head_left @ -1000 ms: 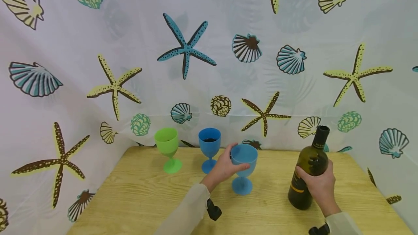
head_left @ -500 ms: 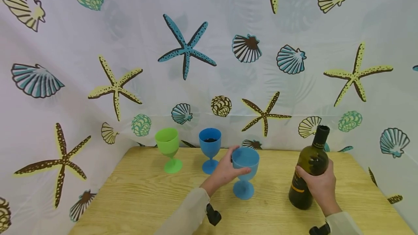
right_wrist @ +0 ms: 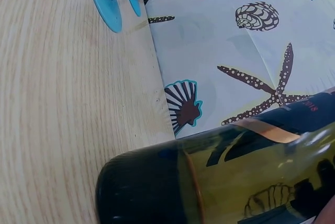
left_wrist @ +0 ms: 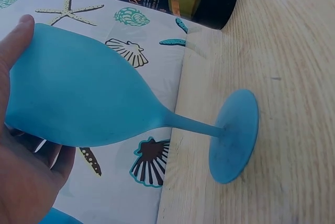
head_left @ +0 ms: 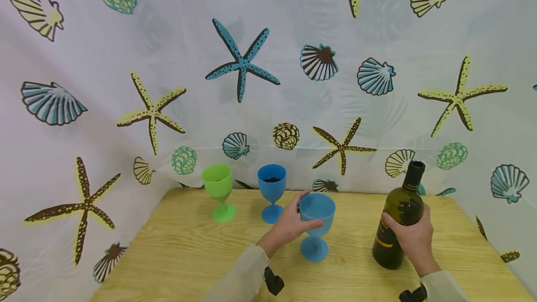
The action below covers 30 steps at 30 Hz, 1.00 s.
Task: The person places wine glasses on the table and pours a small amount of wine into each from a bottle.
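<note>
At wooden table [head_left: 189, 255]: left hand [head_left: 289, 223] grips translucent-blue stemmed goblet [head_left: 317, 208]; right hand [head_left: 415, 236], dark-labelled olive bottle [head_left: 399, 205].

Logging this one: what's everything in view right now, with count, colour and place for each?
Goblet in hand: one, light blue, left of the bottle
Dark blue goblet: one, dark blue, standing at the table's back
Green goblet: one, bright green, left of the dark blue one
Bottle: one, dark green with dark label, in the right hand
Table: one, pale wood, underneath
Shell-and-starfish cloth: white, patterned, behind and at both sides
Wrist devices: two, black, one per wrist
Sleeves: two, cream, bottom edge
Left hand: one, around the light blue bowl
Right hand: one, around the bottle
</note>
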Available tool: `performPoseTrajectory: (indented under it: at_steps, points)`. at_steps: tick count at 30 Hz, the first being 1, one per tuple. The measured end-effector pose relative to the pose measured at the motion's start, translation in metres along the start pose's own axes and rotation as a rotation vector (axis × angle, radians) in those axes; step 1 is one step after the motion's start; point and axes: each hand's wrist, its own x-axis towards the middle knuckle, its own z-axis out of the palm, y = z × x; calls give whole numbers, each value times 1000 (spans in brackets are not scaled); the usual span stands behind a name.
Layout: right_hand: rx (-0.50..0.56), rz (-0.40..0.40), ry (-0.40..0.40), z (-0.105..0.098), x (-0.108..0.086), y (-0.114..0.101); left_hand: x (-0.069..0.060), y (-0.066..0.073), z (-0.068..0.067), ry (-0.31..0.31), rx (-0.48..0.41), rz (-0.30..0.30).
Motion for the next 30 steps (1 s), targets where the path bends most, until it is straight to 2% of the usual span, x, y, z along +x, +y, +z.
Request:
performPoseTrajectory:
  at_steps: [10, 15, 20, 24, 30]
  points:
    - [35, -18, -19, 1, -2, 1, -7, -2, 0, 5, -33, 30]
    - [26, -34, -22, 2, -4, -2, -9, -4, 0, 7, -45, 29]
    - [7, -59, -59, 4, -7, -6, -11, -5, 0, 11, -41, 34]
    - [-37, -130, -80, 6, -9, -8, -12, -6, 0, 13, -33, 37]
    - [-118, -305, -80, 10, -8, -9, -14, -5, -1, 12, -30, 57]
